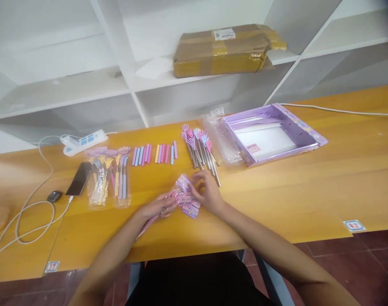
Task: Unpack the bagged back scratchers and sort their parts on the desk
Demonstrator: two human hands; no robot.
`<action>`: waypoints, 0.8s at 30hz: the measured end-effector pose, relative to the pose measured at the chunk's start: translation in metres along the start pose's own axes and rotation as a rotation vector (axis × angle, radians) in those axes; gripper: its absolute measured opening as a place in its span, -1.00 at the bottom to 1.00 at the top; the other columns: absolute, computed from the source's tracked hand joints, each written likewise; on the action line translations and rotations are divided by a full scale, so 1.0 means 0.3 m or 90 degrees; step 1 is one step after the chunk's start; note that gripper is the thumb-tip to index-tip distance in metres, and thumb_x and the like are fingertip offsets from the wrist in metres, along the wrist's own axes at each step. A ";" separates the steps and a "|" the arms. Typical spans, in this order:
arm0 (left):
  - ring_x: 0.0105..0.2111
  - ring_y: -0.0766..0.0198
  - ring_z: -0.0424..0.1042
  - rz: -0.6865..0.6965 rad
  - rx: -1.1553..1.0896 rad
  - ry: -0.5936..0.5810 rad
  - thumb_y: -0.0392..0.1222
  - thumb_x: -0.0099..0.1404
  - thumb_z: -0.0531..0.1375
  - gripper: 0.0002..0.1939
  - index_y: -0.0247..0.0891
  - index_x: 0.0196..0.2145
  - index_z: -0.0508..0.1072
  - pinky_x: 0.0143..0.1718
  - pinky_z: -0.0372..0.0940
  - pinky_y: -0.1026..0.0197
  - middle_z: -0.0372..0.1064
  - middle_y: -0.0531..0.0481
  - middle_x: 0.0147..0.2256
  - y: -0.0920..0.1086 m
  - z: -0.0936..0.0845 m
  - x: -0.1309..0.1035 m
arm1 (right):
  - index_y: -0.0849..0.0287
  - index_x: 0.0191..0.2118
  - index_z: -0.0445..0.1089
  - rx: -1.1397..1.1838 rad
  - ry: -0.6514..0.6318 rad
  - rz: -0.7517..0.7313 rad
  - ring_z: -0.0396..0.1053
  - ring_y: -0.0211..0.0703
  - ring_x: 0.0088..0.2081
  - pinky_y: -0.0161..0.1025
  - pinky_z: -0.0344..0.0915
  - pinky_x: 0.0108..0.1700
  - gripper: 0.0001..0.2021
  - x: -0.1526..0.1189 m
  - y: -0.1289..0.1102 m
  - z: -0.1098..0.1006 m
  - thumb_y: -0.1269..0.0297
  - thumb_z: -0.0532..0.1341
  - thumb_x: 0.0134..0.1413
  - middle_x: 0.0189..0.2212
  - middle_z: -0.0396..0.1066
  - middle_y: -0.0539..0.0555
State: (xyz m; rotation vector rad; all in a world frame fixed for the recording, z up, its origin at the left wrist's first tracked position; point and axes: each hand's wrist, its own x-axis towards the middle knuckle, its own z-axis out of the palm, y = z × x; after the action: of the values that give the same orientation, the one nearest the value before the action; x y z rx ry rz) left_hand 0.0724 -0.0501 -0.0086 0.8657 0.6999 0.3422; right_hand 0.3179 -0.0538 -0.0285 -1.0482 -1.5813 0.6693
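Observation:
My left hand (160,207) is closed round a pink hand-shaped scratcher in a clear bag (147,227), which slants down toward the table's front edge. Fingers of my right hand (204,189) curl beside the purple printed cards (190,209), thumb at the top card; whether they pinch it is too small to tell. Beyond my right hand lies a pile of scratchers (203,148) with metal rods and pink, purple and blue heads. Short coloured handles (142,156) lie in rows to its left. Bagged scratchers (100,180) rest farther left.
A purple open tray box (267,158) stands at the right back, with clear plastic bags (224,142) beside it. On the left are a phone (78,179), white cables and a power strip (87,141). A taped carton (222,51) sits on the shelf.

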 end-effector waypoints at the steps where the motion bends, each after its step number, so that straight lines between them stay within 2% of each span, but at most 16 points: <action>1: -0.68 0.46 -0.07 -0.009 0.006 -0.005 0.35 0.28 0.39 -0.39 -0.21 -0.11 0.32 -0.60 -0.11 0.30 0.09 0.31 -0.62 0.002 0.000 -0.003 | 0.03 0.08 0.29 -0.006 0.010 -0.011 0.51 -0.11 -0.24 -0.22 0.53 -0.47 -0.74 0.000 0.000 -0.004 0.28 0.31 0.38 -0.04 0.38 0.18; 5: -0.66 0.47 0.00 -0.025 0.043 0.003 0.32 0.29 0.39 -0.41 -0.25 -0.12 0.34 -0.57 -0.03 0.27 0.13 0.27 -0.57 0.004 0.003 -0.008 | 0.01 0.06 0.32 -0.038 0.034 -0.060 0.50 -0.08 -0.18 -0.24 0.52 -0.49 -0.73 -0.002 0.001 -0.024 0.38 0.33 0.34 -0.03 0.36 0.18; 8: -0.65 0.45 0.05 -0.035 0.078 -0.006 0.34 0.31 0.37 -0.37 -0.27 -0.04 0.36 -0.57 -0.01 0.26 0.14 0.26 -0.54 0.004 0.004 -0.007 | -0.03 0.10 0.40 -0.135 0.041 -0.150 0.46 0.03 0.04 -0.11 0.61 -0.25 -0.65 -0.008 -0.001 -0.037 0.54 0.27 0.32 0.12 0.28 0.23; 11: -0.63 0.42 0.11 -0.030 0.113 -0.015 0.36 0.34 0.33 -0.34 -0.29 0.03 0.37 -0.55 0.04 0.26 0.13 0.24 -0.52 0.007 0.000 -0.006 | -0.07 0.11 0.49 -0.228 0.012 -0.223 0.34 0.19 0.24 0.13 0.56 0.03 -0.56 -0.013 -0.010 -0.051 0.60 0.24 0.26 0.28 0.18 0.23; 14: -0.60 0.41 0.16 -0.023 0.141 -0.030 0.35 0.37 0.31 -0.36 -0.29 0.03 0.38 -0.52 0.09 0.26 0.16 0.22 -0.49 0.011 -0.006 -0.006 | 0.01 0.07 0.50 -0.220 -0.024 -0.181 0.30 0.25 0.27 0.22 0.46 0.14 -0.65 -0.009 -0.026 -0.067 0.54 0.24 0.27 0.30 0.20 0.26; 21: -0.58 0.41 0.17 -0.029 0.171 -0.041 0.34 0.39 0.29 -0.42 -0.28 -0.05 0.41 -0.50 0.08 0.26 0.21 0.17 -0.48 0.012 -0.015 -0.009 | 0.05 -0.05 0.47 -0.100 -0.089 -0.051 0.39 0.13 0.20 0.15 0.38 0.24 -0.91 0.026 -0.029 -0.098 0.34 0.24 0.42 0.10 0.36 0.22; 24: -0.58 0.40 0.16 -0.037 0.160 -0.031 0.33 0.37 0.32 -0.41 -0.28 -0.03 0.42 -0.50 0.06 0.25 0.21 0.18 -0.48 0.011 -0.009 -0.010 | 0.05 -0.14 0.46 -0.049 -0.112 -0.011 0.42 0.08 0.14 0.12 0.38 0.22 -0.92 0.037 -0.021 -0.102 0.28 0.23 0.45 0.03 0.37 0.19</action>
State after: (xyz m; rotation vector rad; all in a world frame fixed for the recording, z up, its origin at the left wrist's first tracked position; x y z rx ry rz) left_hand 0.0682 -0.0481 -0.0060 1.0857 0.7313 0.1821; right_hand 0.3451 -0.0499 -0.0098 -1.0539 -1.7792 0.7088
